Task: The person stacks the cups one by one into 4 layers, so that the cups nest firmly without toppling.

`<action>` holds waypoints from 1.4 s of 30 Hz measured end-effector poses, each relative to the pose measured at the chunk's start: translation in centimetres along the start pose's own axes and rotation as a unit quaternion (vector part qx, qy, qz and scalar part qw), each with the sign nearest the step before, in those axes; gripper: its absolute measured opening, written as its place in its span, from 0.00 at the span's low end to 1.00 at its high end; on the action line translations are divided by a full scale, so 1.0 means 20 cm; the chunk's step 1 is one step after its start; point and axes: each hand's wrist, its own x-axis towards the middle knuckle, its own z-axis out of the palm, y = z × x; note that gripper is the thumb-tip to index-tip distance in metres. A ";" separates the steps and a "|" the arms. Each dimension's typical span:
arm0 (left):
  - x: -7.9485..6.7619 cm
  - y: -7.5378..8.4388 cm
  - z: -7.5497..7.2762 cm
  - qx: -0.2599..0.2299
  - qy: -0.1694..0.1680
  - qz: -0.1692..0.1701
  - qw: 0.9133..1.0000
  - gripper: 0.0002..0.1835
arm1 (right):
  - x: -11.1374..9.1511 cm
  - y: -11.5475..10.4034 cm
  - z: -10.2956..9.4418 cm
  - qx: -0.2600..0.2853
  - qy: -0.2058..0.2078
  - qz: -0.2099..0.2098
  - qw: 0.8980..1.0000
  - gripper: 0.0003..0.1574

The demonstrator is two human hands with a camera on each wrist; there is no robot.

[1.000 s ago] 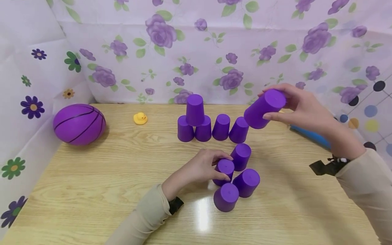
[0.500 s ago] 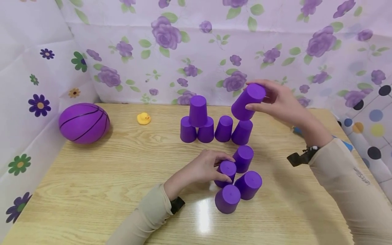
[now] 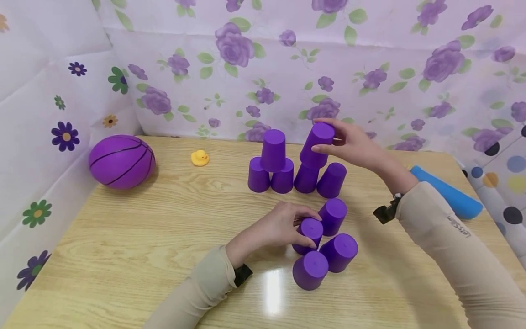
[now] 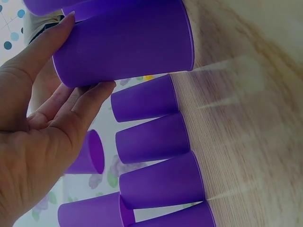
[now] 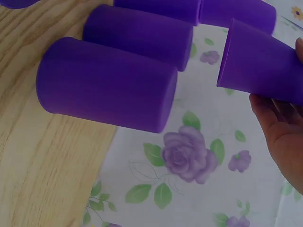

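Observation:
My right hand point(image 3: 355, 145) grips an upside-down purple cup point(image 3: 315, 148) between thumb and fingers. In the right wrist view this cup point(image 5: 260, 66) hangs apart from the upturned cups of the back row point(image 5: 106, 85). That row includes a left cup point(image 3: 259, 179) and a right-end cup point(image 3: 331, 181); another cup point(image 3: 273, 151) stands across the left pair. Nearer the front, my left hand point(image 3: 283, 225) pinches a purple cup point(image 3: 311, 232), also seen in the left wrist view as the large cup point(image 4: 125, 45). Other cups point(image 3: 339, 252) stand close around it, mouth down.
A purple basketball-patterned ball point(image 3: 122, 161) lies at the table's back left. Right of it sits a yellow rubber duck point(image 3: 200, 158). Beyond the right forearm lies a blue tapered object point(image 3: 448, 194). Floral sheeting point(image 3: 185, 59) hangs behind the wooden table point(image 3: 164, 219).
My right hand has carried its cup leftward and lower, from the row's right end to above the middle of the row. My left hand stays on its cup. The view has shifted slightly.

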 end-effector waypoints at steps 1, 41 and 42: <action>0.00 0.00 0.00 0.005 0.001 0.001 1.000 0.26 | 0.01 0.01 0.01 0.000 -0.005 0.001 1.000 0.41; 0.01 -0.02 -0.01 -0.020 -0.007 -0.008 1.000 0.27 | 0.11 0.01 0.14 -0.045 -0.091 0.005 0.995 0.49; 0.01 -0.02 -0.01 -0.021 -0.007 -0.008 1.000 0.27 | 0.11 0.01 0.14 -0.041 -0.094 0.007 0.995 0.51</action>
